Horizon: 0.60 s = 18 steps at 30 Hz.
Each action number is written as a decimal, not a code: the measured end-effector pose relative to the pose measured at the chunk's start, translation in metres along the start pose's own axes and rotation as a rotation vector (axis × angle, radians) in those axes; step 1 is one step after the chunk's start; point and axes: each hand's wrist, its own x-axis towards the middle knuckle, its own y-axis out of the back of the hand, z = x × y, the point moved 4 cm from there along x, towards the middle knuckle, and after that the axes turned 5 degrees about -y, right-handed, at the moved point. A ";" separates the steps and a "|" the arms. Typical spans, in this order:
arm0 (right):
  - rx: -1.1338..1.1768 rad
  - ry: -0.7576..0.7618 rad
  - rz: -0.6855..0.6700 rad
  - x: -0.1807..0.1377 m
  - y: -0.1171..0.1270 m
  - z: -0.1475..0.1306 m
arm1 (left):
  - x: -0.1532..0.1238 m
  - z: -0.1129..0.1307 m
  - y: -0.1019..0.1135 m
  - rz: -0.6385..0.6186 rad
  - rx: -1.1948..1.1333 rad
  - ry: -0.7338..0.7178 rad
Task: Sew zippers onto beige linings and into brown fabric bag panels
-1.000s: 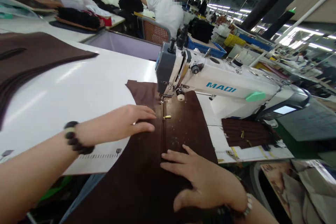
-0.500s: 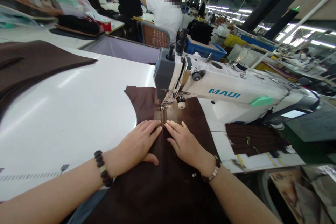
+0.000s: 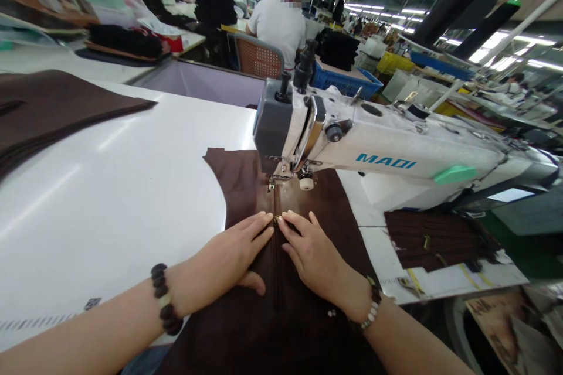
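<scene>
A dark brown fabric piece (image 3: 237,176) with a zipper (image 3: 277,202) down its middle lies under the presser foot of a white sewing machine (image 3: 382,140). My left hand (image 3: 229,258) lies flat on the fabric just left of the zipper, fingers stretched out. On the other side of the zipper my right hand (image 3: 314,252) presses down flat, fingertips close to the left hand's. Both sets of fingertips sit a short way in front of the needle. A gold zipper pull shows between the fingertips.
The white table (image 3: 109,187) spreads to the left, with brown fabric pieces (image 3: 53,105) stacked at its far left. Brown zippers (image 3: 435,240) lie right of the machine. A person in a white shirt (image 3: 277,23) sits ahead on a chair. Blue crates (image 3: 347,82) stand behind the machine.
A second ago my hands were apart, the right one low near the table edge. Both have come together on either side of the zipper, close to the presser foot.
</scene>
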 end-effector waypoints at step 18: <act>-0.047 -0.079 0.057 0.029 -0.003 0.004 | 0.019 -0.028 0.008 -0.010 0.015 -0.027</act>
